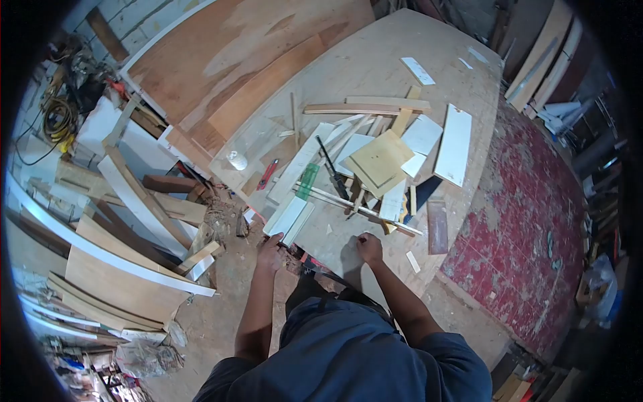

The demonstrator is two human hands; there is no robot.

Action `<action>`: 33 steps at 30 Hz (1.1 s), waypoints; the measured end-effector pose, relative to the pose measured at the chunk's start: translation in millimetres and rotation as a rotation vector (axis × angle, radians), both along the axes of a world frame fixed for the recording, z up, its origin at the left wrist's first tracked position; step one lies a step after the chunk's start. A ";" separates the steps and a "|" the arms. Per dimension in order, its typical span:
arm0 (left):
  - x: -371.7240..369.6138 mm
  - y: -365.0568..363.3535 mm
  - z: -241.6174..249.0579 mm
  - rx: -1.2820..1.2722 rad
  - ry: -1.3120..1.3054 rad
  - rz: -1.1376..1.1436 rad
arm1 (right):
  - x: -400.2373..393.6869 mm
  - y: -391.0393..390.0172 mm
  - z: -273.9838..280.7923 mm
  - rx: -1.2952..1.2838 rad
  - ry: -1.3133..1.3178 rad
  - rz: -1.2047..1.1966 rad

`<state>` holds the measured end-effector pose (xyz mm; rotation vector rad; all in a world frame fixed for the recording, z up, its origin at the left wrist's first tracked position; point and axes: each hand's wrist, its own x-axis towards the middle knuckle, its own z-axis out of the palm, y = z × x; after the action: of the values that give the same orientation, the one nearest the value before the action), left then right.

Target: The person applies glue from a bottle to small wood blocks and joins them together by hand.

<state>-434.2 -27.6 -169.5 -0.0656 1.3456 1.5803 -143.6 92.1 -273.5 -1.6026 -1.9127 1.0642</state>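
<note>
My left hand (270, 252) is closed on the near end of a white-faced board (289, 216) at the near left edge of the worktable (335, 244). A green transparent strip (307, 181) lies just beyond that board. Over the table to the right, my right hand (368, 248) has its fingers curled together; whatever they hold, if anything, is too small to make out. Farther in lie a black clamp-like tool (333, 171), a red cutter (268, 173) and a square tan panel (380, 163).
White boards (453, 144) and thin wood strips (365, 210) lie across the table. A large brown panel (221, 60) leans at the back left. Wood offcuts (144, 201) are piled on the left. The red, worn floor surface (522, 228) is at the right.
</note>
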 end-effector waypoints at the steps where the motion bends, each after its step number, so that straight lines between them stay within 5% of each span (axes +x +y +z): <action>1: -2.4 -2.6 4.6 0.004 0.009 0.016 | -16.8 2.1 -0.5 0.004 0.009 0.016; 11: 9.2 12.7 45.7 0.111 -0.084 0.103 | -119.9 6.1 9.4 -0.018 -0.416 0.069; 21: -8.4 36.5 78.3 0.269 -0.293 -0.060 | -120.8 4.7 -5.8 -0.044 -0.313 0.080; 26: -10.2 53.6 96.2 0.247 -0.284 -0.076 | -115.5 4.6 23.8 0.003 0.340 0.026; 33: -14.5 82.3 94.6 0.284 -0.264 -0.142 | -103.6 23.0 137.1 0.117 0.651 -0.062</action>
<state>-448.7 54.7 -74.9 -0.0040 0.8950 1.5656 -247.2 115.2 -136.4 -1.0601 -1.4424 1.2297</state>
